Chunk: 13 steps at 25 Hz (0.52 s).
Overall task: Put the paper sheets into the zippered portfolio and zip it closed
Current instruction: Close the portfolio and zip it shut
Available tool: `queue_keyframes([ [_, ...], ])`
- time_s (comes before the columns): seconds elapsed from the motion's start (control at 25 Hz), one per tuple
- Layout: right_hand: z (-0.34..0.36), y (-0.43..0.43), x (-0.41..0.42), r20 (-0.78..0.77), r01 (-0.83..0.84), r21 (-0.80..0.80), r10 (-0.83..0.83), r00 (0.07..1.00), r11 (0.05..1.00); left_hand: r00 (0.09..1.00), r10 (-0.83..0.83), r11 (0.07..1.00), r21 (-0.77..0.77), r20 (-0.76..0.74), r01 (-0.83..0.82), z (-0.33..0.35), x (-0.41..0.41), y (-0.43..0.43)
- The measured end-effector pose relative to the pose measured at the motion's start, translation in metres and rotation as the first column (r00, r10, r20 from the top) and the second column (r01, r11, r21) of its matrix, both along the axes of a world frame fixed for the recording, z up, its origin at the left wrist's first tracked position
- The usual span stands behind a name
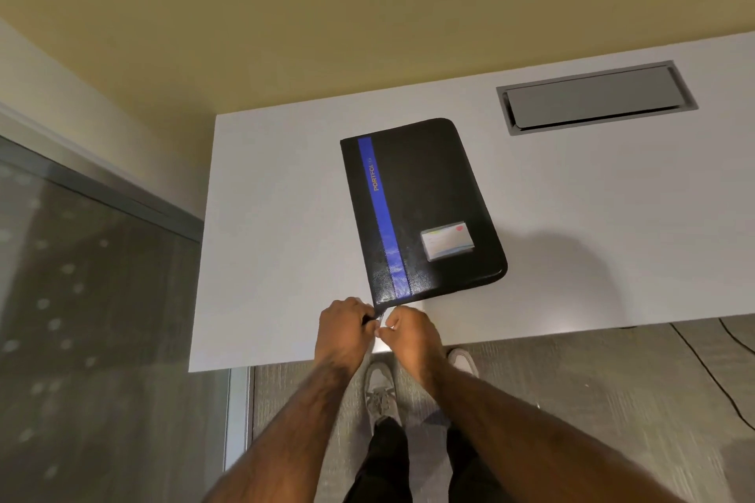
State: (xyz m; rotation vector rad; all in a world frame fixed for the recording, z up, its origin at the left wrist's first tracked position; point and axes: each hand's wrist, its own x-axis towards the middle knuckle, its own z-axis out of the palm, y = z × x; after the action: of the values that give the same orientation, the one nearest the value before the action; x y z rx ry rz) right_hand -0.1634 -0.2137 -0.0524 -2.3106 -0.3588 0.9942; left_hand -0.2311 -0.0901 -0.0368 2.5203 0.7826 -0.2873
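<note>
A black zippered portfolio point(425, 208) with a blue stripe and a small card window lies closed and flat on the white table point(265, 241). No paper sheets show. My left hand point(342, 329) is closed at the portfolio's near left corner, pinching a dark bit of the corner or its zipper end. My right hand point(410, 333) sits right beside it, fingers curled and pinched around a small silvery zipper pull point(380, 321) between the two hands.
A grey cable hatch point(596, 98) is set into the table at the back right. The table's near edge runs just under my hands. A glass partition stands to the left. Cables lie on the carpet at the right.
</note>
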Motion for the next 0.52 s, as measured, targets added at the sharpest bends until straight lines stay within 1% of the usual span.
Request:
queue_keyframes([
  [0.12,-0.006,0.011,-0.006,0.063,-0.027,-0.097,0.033,0.997,0.995,0.992,0.124,0.986,-0.115,0.024,-0.121,-0.002,0.001,-0.001],
  [0.2,-0.008,0.017,-0.010,0.118,-0.023,-0.149,0.040,0.992,0.989,0.989,0.142,0.977,-0.166,0.034,-0.134,-0.002,0.001,0.000],
  [0.32,-0.009,0.023,-0.014,0.210,0.009,-0.173,0.028,0.977,0.985,0.994,0.104,0.984,-0.153,0.044,-0.097,-0.001,0.000,0.005],
  [0.44,-0.011,0.022,-0.012,0.259,0.058,-0.161,-0.015,0.966,0.985,0.998,0.047,0.995,-0.093,0.043,-0.043,-0.001,0.000,0.009],
  [0.52,-0.011,0.017,-0.007,0.288,0.068,-0.166,-0.018,0.957,0.984,0.998,0.044,0.997,-0.071,0.044,-0.041,-0.001,-0.001,0.010],
])
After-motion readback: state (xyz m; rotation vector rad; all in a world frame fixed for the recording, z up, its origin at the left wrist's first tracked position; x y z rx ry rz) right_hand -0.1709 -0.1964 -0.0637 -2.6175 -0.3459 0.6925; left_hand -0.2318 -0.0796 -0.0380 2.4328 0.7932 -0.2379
